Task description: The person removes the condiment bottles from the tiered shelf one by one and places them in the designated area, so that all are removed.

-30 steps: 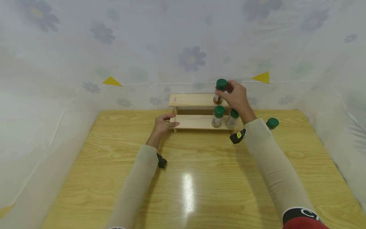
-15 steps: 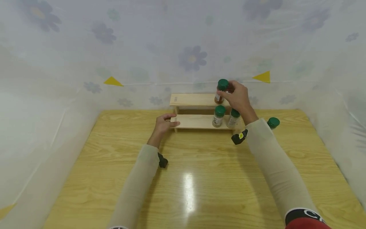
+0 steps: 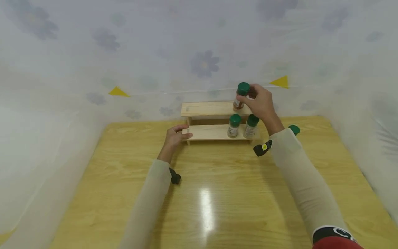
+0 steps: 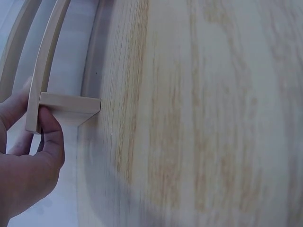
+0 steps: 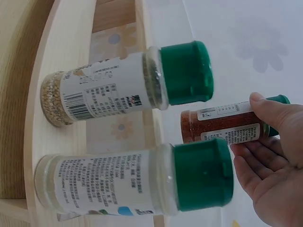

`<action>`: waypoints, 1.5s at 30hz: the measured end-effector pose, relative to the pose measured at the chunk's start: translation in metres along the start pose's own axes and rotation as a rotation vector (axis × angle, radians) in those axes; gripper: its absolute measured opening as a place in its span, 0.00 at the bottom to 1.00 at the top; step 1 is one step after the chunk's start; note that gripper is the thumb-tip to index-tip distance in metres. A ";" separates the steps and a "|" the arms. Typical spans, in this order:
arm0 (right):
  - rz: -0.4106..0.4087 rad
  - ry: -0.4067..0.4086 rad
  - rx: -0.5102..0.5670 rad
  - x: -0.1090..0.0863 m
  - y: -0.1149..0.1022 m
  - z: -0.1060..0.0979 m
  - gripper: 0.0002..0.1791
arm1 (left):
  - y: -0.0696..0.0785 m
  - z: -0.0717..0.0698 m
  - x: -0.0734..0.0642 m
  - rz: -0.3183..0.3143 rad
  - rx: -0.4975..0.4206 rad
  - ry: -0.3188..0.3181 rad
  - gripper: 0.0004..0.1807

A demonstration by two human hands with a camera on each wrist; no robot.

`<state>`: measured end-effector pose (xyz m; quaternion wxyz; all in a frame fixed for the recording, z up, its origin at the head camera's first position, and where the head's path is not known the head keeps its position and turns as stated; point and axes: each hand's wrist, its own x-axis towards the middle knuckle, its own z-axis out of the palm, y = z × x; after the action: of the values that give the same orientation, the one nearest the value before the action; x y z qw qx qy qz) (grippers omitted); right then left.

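Observation:
My right hand (image 3: 262, 103) holds a green-capped spice jar (image 5: 220, 120) of red-brown powder between thumb and fingers, upright at the right part of the upper shelf (image 3: 208, 108). In the head view its base overlaps that shelf. At the left end of the two-tier wooden rack, my left hand (image 3: 174, 136) pinches the lower shelf (image 3: 208, 132), thumb on one face and fingers on the other. On this lower shelf stand two more green-capped jars: one of pale seeds (image 5: 102, 90), the other with pale contents (image 5: 104, 182).
Another green-capped jar (image 3: 294, 130) stands on the table right of the rack, partly behind my right sleeve. The wood-grain table (image 3: 192, 207) reaches back to a flower-print sheet (image 3: 149, 52) with yellow triangles on it. White sheets rise at both sides.
My right hand and the red-brown jar have shifted slightly right along the upper shelf. My left hand keeps its grip on the rack. The head view has tilted a little.

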<state>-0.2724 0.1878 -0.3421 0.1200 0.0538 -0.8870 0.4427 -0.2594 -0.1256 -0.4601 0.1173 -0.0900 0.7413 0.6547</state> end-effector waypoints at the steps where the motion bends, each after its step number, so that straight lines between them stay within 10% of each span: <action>1: -0.004 0.001 0.002 0.001 -0.001 0.000 0.29 | 0.000 -0.002 -0.001 -0.003 0.000 0.007 0.23; 45: 0.154 0.236 -0.141 -0.044 0.079 -0.109 0.25 | 0.002 -0.005 -0.003 -0.001 -0.029 0.003 0.23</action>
<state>-0.2280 0.3217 -0.3519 0.1927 -0.0755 -0.8971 0.3904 -0.2574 -0.1306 -0.4564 0.1152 -0.0932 0.7320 0.6650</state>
